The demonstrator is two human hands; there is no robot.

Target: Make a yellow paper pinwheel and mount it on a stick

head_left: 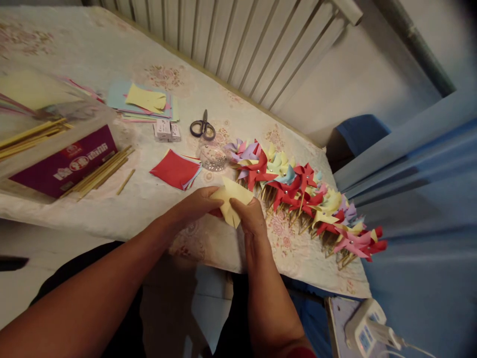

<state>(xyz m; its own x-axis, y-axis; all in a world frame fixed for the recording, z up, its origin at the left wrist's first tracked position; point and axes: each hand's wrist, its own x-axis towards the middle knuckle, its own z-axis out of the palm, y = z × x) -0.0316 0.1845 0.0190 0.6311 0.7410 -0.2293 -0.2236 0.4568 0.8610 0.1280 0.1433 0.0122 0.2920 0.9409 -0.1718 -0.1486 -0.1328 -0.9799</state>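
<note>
Both my hands hold a pale yellow paper square (pixel 233 199) with cut slits, just over the table's near edge. My left hand (pixel 199 203) pinches its left side and my right hand (pixel 250 219) pinches its lower right, fingers closed on the sheet. Right beside them lies a long row of finished paper pinwheels (pixel 305 196) in red, yellow, pink, purple and blue on wooden sticks. A small stack of red paper squares (pixel 175 170) lies just beyond my left hand.
Scissors (pixel 203 128), a clear dish of pins (pixel 213 158), two small boxes (pixel 166 130) and stacked coloured sheets (pixel 143 102) sit mid-table. Wooden sticks (pixel 102 171) lie by a purple box (pixel 65 161) at left. A radiator (pixel 238 40) stands behind; a power strip (pixel 367 328) lies lower right.
</note>
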